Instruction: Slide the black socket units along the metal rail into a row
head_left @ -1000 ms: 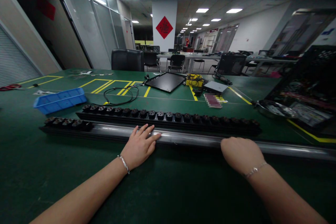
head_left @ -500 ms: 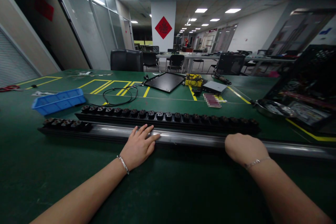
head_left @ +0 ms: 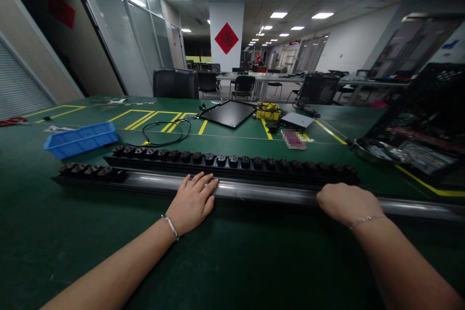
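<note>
A long black rail with a shiny strip along its top [head_left: 269, 191] lies across the green table, several black socket modules [head_left: 90, 170] seated at its left end. My left hand [head_left: 192, 206] rests flat on the rail left of centre, fingers spread and holding nothing. Farther right, my right hand [head_left: 347, 203] is closed in a fist on the same rail. Its fingertips are turned out of sight, so anything inside the fist is hidden. Just behind lies a second black rail [head_left: 240, 168], with a full row of round black sockets.
At the left stands a blue plastic bin [head_left: 82, 139], with a black cable [head_left: 167, 133] to its right. Farther back lie a black flat panel [head_left: 228, 113], a yellow box [head_left: 268, 110] and a grey box [head_left: 297, 120]. A metal bowl [head_left: 379, 151] sits at the right.
My right hand has slid slightly to the right along the rail, still closed. My left hand stays in place, its index finger drawn in a little.
</note>
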Tool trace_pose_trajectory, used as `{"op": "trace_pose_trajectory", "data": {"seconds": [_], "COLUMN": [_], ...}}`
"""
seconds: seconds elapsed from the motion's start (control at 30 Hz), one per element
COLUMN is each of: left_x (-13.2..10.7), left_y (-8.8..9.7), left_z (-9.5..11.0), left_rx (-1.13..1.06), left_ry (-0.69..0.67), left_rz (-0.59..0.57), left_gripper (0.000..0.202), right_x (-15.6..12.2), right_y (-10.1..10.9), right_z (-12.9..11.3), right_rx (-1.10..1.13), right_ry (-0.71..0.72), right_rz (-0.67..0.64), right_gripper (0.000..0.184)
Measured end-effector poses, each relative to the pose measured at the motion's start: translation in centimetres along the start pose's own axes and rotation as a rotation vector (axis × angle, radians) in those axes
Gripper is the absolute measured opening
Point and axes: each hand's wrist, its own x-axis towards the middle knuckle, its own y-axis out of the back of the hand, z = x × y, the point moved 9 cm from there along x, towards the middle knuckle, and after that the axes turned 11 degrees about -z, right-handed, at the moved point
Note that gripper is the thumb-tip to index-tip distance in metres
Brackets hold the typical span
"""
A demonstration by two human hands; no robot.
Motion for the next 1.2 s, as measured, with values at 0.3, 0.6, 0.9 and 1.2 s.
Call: {"op": "trace_pose_trajectory", "data": {"seconds": [0.3,0.6,0.9,1.2], "left_x": [0.0,0.0,0.0,0.1], "left_y": [0.2,0.4,0.4,0.1], "left_z": [0.0,0.1,0.1,0.0], "left_rx": [-0.001,-0.011,-0.004,-0.015], "left_ry": [0.001,0.006,0.013,0.013], "left_rz": [0.018,0.007,0.000,-0.017], "left_gripper": [0.041,0.041,0.041,0.042], "right_x": [0.8,1.0,2.0,3.6], "right_y": [-0.3,0.3,0.1,-0.1], "right_z": [2.5,4.8,6.3,8.2], "right_rx": [0.019,0.096,0.123,0.104], "right_ry": [-0.094,-0.135,-0.152,-0.154], "right_rz": [-0.139,-0.165,-0.141,-0.013], "right_gripper": [0.039,0.044,0.039,0.033]}}
